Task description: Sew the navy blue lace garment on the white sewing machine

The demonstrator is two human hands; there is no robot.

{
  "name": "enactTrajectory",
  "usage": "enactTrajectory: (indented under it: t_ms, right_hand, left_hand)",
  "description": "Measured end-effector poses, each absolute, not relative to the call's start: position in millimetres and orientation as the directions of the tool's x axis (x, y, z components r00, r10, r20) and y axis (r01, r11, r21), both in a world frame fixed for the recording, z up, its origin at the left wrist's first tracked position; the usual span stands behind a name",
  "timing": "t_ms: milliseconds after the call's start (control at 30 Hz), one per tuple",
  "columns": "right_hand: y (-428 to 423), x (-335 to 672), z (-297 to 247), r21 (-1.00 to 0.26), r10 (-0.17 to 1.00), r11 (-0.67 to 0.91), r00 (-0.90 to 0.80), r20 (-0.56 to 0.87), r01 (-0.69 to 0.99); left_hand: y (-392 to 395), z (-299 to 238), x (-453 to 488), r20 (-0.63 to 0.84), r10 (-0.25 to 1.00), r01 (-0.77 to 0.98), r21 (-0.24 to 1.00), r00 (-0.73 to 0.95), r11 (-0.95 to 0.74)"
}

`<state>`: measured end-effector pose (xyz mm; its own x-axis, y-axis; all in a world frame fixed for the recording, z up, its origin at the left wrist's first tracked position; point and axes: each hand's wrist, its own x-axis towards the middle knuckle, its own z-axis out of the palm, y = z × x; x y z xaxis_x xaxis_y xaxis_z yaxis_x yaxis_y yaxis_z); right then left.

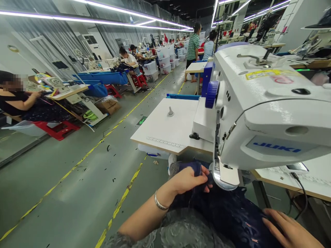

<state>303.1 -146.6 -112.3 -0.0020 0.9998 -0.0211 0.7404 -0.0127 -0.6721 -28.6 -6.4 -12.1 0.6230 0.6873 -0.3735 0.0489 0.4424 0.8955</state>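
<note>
A white Juki sewing machine (263, 113) stands in front of me on a white table (170, 127). Dark navy fabric (227, 210) lies under its head and runs down over my lap. My left hand (190, 179), a silver bangle on its wrist, is closed on a fold of the navy fabric just left of the needle area. My right hand (291, 230) lies flat on the fabric at the lower right with its fingers stretched out.
A grey floor aisle with yellow lines (77, 162) runs along my left. Other workers sit at sewing stations (69, 93) on the far left, with red stools and blue bins. Two people stand at a table (196, 67) further back. A cable (301, 189) hangs at the right.
</note>
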Motion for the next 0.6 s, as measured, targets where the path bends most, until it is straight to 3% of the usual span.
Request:
enactTrajectory:
  t_ms: [67, 233, 467, 600]
  right_hand:
    - [-136.1, 272.7, -103.5, -0.668, 1.0, 0.011, -0.015, -0.001, 0.744]
    - [-112.9, 191.4, -65.9, -0.853, 0.967, 0.148, -0.253, 0.02, 0.5]
    - [-101.9, 213.9, -13.1, -0.831, 0.92, 0.112, -0.372, -0.12, 0.545]
    - [-78.1, 228.4, -8.0, -0.811, 0.986, 0.037, -0.154, -0.066, 0.584]
  left_hand:
    - [-14.1, -15.9, -24.1, -0.389, 0.603, 0.109, 0.888, 0.696, 0.448]
    - [-29.6, -8.9, -22.1, -0.37, 0.476, 0.166, 0.894, 0.798, 0.416]
    - [-29.5, 23.3, -36.2, -0.185, 0.665, 0.342, 0.933, 0.724, -0.113]
    - [-12.7, 26.8, -23.7, -0.085, 0.765, 0.319, 0.934, 0.638, -0.163]
